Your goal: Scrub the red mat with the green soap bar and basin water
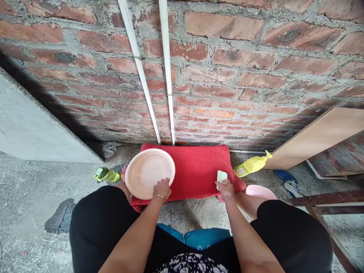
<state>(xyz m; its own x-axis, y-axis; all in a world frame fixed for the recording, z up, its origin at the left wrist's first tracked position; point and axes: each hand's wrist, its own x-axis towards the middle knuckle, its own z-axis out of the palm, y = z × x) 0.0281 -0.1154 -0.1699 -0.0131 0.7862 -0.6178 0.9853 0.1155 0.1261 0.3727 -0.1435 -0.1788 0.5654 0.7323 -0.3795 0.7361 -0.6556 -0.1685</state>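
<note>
A round pale pink basin (150, 167) sits on the left part of a red cloth-covered surface (196, 170). My left hand (162, 189) is closed over its near right rim, with the fingertips inside. A faint line within the basin looks like a shallow layer of clear water. At the right end of the red cloth, my right hand (225, 187) grips a small pale green rectangular object (222, 176) with rounded corners. Its exact kind is not clear. The fingers partly cover its lower end.
A yellow-green pump bottle (251, 165) and a pink bowl (261, 192) are on the right. A green bottle (107, 175) lies left of the basin. Behind stand a brick wall (204, 91) and two white pipes (167, 72). A wooden frame (327, 198) is at far right.
</note>
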